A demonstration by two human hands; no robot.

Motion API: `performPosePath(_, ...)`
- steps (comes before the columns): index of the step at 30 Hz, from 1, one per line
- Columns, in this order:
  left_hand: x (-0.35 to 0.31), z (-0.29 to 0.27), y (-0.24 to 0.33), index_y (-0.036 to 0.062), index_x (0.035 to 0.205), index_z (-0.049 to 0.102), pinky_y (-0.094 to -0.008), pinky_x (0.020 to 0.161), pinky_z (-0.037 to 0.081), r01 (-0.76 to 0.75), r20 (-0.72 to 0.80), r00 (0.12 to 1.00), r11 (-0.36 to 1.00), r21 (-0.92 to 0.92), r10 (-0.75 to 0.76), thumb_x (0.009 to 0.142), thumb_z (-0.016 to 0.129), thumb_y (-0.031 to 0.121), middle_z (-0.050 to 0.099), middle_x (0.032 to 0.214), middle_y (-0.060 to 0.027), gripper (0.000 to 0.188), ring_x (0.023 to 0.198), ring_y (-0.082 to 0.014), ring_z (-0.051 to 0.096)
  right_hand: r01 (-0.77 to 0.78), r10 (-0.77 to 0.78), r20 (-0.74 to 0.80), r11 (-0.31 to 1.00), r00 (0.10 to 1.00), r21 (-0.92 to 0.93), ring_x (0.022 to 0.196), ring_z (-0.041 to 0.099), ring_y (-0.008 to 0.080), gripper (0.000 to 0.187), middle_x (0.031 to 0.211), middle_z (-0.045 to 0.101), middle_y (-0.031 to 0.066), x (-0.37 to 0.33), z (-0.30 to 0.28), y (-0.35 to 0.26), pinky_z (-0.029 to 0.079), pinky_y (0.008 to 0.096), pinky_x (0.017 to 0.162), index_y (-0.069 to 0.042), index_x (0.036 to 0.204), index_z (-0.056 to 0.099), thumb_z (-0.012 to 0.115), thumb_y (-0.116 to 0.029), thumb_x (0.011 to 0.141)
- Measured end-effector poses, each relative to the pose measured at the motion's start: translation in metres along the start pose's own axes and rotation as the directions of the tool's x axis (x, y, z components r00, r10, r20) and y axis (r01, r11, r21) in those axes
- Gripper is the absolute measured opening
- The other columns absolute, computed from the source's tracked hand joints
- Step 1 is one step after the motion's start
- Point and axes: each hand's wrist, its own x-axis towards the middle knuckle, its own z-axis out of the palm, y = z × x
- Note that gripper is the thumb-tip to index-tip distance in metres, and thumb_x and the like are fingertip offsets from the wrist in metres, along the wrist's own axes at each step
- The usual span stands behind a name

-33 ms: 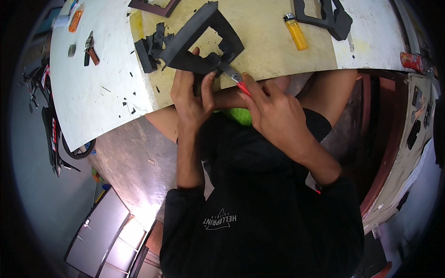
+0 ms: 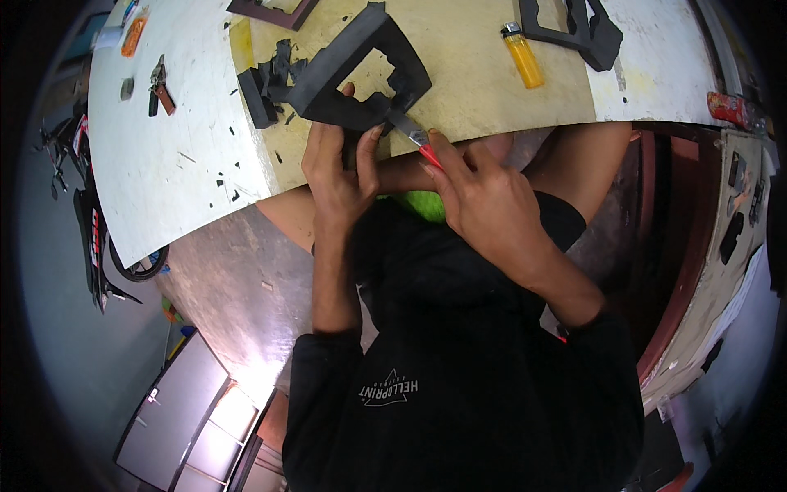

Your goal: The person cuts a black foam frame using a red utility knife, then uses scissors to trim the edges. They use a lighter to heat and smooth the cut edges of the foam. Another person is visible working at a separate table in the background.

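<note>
A black, angular foam-like frame (image 2: pixel 346 57) with a ragged inner edge is propped at the near edge of the table. My left hand (image 2: pixel 338 176) grips its lower bar, thumb in front and a fingertip showing through the opening. A utility knife (image 2: pixel 429 153) with a red handle is in my right hand (image 2: pixel 496 201), which is closed around it. Its grey blade touches the frame's lower right corner. Torn black scraps (image 2: pixel 280 70) and a small black block (image 2: pixel 258 98) lie just left of the frame.
On the table are a yellow lighter (image 2: pixel 525 61), a second black frame (image 2: pixel 605 41), a maroon frame (image 2: pixel 279 11) and a brown-handled folding tool (image 2: pixel 161 88). A red packet (image 2: pixel 730 108) sits at the right edge. A bicycle (image 2: pixel 92 238) stands at the left.
</note>
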Motion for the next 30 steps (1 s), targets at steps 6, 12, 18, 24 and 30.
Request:
performPosePath(6, -0.004, 0.001, 0.003, -0.0072, 0.122, 0.06, -0.0357, 0.086, 0.052, 0.015, -0.02, 1.0, 1.0, -0.019, -0.016, 0.087, 0.067, -0.001, 0.063, 0.123, -0.0232, 0.036, 0.1, -0.0303, 0.067, -0.056, 0.056, 0.009, 0.965, 0.998, 0.257, 0.065, 0.065, 0.04, 0.037, 0.079, 0.061, 0.0211, -0.011, -0.008, 0.002, 0.053, 0.0448, 0.058, -0.002, 0.125, 0.06, 0.065, -0.02, 0.093)
performPosePath(12, -0.005, -0.005, 0.007, -0.0065, 0.119, 0.061, -0.0371, 0.086, 0.052, 0.02, 0.038, 0.999, 1.0, -0.017, -0.02, 0.086, 0.067, -0.001, 0.063, 0.126, -0.0235, 0.034, 0.1, -0.0324, 0.067, -0.04, 0.033, 0.041, 0.981, 0.999, 0.191, 0.064, 0.066, 0.0405, 0.036, 0.079, 0.062, 0.0215, -0.008, -0.009, 0.004, 0.054, 0.0446, 0.056, 0.0, 0.122, 0.06, 0.062, -0.022, 0.094)
performPosePath(18, -0.006, -0.004, 0.01, -0.0067, 0.119, 0.061, -0.039, 0.088, 0.051, -0.003, 0.054, 0.999, 0.999, 0.035, 0.001, 0.084, 0.068, -0.003, 0.061, 0.128, -0.0242, 0.036, 0.102, -0.0356, 0.065, -0.087, 0.087, 0.041, 0.996, 0.995, -0.01, 0.065, 0.065, 0.0393, 0.035, 0.083, 0.062, 0.0198, 0.005, 0.003, -0.009, 0.054, 0.0453, 0.057, -0.004, 0.122, 0.062, 0.065, -0.022, 0.092)
performPosePath(24, -0.004, -0.001, 0.01, -0.0066, 0.119, 0.061, -0.0396, 0.09, 0.051, -0.001, 0.007, 1.0, 1.0, 0.008, 0.001, 0.084, 0.068, -0.002, 0.06, 0.129, -0.024, 0.036, 0.106, -0.0367, 0.065, -0.047, 0.049, -0.013, 0.99, 0.999, 0.136, 0.069, 0.067, 0.0385, 0.036, 0.084, 0.064, 0.0217, -0.003, 0.005, -0.003, 0.055, 0.044, 0.059, -0.001, 0.122, 0.061, 0.064, -0.022, 0.093)
performPosePath(30, -0.001, 0.001, 0.003, -0.0059, 0.119, 0.061, -0.04, 0.092, 0.05, -0.009, 0.007, 1.0, 1.0, 0.013, 0.009, 0.085, 0.067, -0.002, 0.059, 0.131, -0.0236, 0.035, 0.107, -0.0378, 0.064, 0.004, 0.026, -0.07, 0.916, 0.997, 0.402, 0.07, 0.067, 0.0401, 0.034, 0.078, 0.063, 0.0233, -0.009, 0.006, 0.013, 0.055, 0.0451, 0.061, 0.002, 0.121, 0.06, 0.061, -0.02, 0.094)
